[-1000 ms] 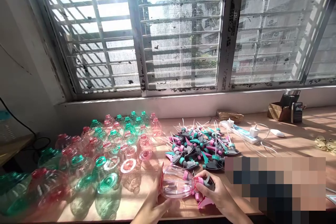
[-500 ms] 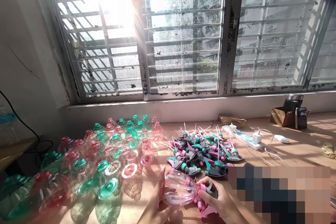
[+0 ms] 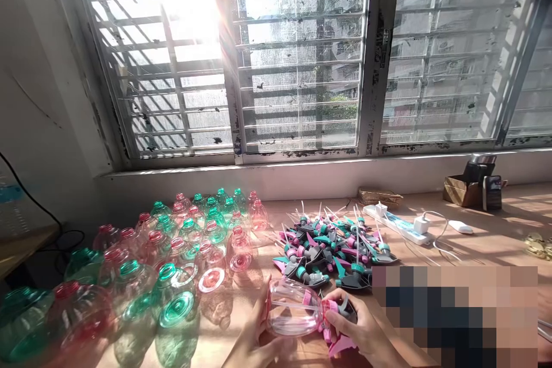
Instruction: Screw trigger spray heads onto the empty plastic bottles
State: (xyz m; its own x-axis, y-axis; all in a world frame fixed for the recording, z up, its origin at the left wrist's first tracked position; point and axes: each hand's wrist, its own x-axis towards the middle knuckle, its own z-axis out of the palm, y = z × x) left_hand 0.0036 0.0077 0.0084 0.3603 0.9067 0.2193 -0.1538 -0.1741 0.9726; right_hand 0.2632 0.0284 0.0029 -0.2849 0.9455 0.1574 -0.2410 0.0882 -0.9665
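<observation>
A clear pink plastic bottle (image 3: 293, 313) lies on its side near the table's front edge. My left hand (image 3: 254, 339) cups its base, fingers curled round it. My right hand (image 3: 360, 328) is closed on the pink and grey trigger sprayer head (image 3: 340, 313) sitting at the bottle's neck. Just behind lies a heap of loose sprayer heads (image 3: 332, 250), pink, teal and grey, with white dip tubes sticking up.
Several empty pink and green bottles (image 3: 172, 253) stand and lie across the left of the wooden table (image 3: 474, 247). A white power strip (image 3: 399, 223) with plugs, a small box (image 3: 461, 190) and a barred window (image 3: 297, 52) lie behind. A blurred patch covers the right foreground.
The view has tilted and shifted slightly, with sun glare now in the window. My hands have stayed on the bottle and sprayer head, turning them a little.
</observation>
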